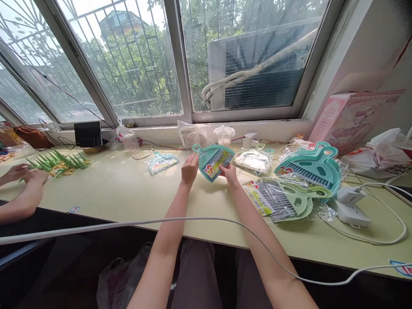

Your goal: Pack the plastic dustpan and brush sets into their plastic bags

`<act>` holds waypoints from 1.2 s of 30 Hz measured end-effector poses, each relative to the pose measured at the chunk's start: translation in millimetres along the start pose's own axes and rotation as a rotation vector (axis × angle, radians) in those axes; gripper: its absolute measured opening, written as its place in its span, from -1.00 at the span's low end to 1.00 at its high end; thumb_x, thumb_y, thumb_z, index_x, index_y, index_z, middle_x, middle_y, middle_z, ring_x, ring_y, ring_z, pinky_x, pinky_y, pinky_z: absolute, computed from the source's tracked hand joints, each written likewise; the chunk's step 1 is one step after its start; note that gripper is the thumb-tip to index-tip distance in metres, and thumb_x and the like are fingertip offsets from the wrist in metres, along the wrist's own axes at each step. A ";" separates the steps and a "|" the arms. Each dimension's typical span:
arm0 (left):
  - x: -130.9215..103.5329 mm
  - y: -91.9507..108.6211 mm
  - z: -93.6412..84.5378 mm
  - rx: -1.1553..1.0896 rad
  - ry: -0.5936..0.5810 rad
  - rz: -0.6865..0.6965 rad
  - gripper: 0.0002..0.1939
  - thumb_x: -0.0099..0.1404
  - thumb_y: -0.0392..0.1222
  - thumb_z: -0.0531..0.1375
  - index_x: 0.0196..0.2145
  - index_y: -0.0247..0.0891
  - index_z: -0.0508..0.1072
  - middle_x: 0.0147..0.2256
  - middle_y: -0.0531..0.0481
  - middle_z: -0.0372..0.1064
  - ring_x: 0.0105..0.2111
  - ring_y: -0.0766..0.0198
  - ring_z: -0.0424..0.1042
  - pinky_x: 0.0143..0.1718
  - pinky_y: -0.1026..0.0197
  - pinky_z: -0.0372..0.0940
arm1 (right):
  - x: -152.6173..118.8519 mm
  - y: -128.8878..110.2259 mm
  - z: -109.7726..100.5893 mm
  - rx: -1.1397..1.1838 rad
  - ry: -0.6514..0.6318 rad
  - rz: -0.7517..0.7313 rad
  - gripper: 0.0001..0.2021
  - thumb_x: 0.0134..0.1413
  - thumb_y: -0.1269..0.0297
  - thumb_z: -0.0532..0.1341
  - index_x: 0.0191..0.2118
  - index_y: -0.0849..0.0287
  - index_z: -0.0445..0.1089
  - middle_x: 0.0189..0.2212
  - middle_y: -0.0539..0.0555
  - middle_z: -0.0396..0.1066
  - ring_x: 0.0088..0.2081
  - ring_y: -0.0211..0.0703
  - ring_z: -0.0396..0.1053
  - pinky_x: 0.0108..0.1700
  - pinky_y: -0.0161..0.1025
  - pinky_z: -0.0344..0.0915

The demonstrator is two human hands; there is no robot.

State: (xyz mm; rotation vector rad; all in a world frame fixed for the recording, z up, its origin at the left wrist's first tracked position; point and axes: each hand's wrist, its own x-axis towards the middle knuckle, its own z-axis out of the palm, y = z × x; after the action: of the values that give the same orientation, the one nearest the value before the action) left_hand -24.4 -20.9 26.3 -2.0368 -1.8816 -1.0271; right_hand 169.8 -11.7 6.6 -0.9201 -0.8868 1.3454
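Between my two hands is a teal dustpan and brush set (210, 159) with a colourful label card across its bristles, tilted up off the table. My left hand (189, 168) grips its left side below the handle loop. On the right edge, by the card, my right hand (229, 174) has its fingers closed round the set. Just right of my right forearm lies a green dustpan and brush set (298, 199) in clear wrap. Behind it sits a stack of teal dustpan sets (325, 165). A wrapped teal set (162, 163) rests left of my left hand.
Another wrapped set (254, 159) lies near the sill. A white cable (206, 219) crosses in front of my forearms. At right are a power strip (350, 213) and a pink box (350, 116). A co-worker's hands (32, 176) are at left beside green spiky pieces (58, 163).
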 end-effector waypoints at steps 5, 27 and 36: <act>3.6 -19.8 -7.3 0.176 -0.003 -0.272 -0.56 0.50 -0.24 -0.12 0.10 -0.34 0.47 -0.01 -0.33 0.48 0.03 -0.03 0.47 -0.02 0.08 0.34 | -2.8 -2.8 1.3 -0.260 0.206 -0.106 -0.90 0.01 0.38 0.31 -0.29 0.15 0.43 -0.22 0.14 0.54 -0.16 0.00 0.51 -0.10 -0.02 0.57; -7.1 14.9 -0.6 -0.001 -0.121 0.166 -0.60 0.47 0.01 0.00 0.12 -0.11 0.47 0.12 -0.18 0.35 0.12 0.02 0.34 0.10 0.07 0.27 | 6.2 14.8 1.0 0.024 0.054 0.142 -0.82 -0.02 0.48 0.34 -0.27 0.13 0.40 -0.34 0.07 0.54 -0.26 -0.08 0.55 -0.11 -0.03 0.58; 12.1 4.7 -5.5 -0.954 -0.101 -0.690 -0.16 0.43 0.34 -0.22 0.43 -0.30 -0.13 0.27 -0.36 0.20 0.23 0.01 0.33 0.14 -0.04 0.32 | 4.2 15.6 2.8 0.135 -0.053 0.099 -0.81 -0.01 0.43 0.35 -0.28 0.12 0.37 -0.30 0.07 0.56 -0.20 -0.07 0.56 -0.08 -0.04 0.58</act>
State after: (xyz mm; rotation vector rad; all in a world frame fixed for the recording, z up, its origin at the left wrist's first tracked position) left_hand -22.5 -15.0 39.0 -1.7770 -2.5217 -2.4007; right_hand 161.3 -7.2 -6.6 -0.8358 -0.7885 1.5024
